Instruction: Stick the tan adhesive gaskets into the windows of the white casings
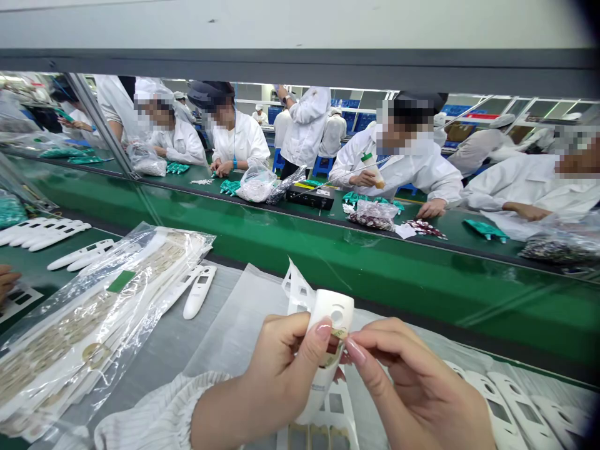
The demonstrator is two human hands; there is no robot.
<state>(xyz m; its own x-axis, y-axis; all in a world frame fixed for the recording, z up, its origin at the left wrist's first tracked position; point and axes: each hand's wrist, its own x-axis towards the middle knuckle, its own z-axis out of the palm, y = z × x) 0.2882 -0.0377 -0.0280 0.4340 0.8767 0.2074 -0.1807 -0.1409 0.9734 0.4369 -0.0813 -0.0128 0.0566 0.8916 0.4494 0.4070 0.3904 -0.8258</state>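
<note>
Two bare hands close around an upright white plastic device casing point(330, 312): the left hand point(281, 362) grips its body, the right hand point(412, 387) pinches its near edge. Left of the hands, a clear plastic bag point(94, 325) of white strips lies on the grey table point(159, 350); white plastic frames point(501, 412) lie right; a green conveyor belt point(375, 281) runs beyond.

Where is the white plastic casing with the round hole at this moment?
In the head view, the white plastic casing is at lower centre, gripped by the left hand with the right hand close against it, just in front of the green conveyor belt.
</note>
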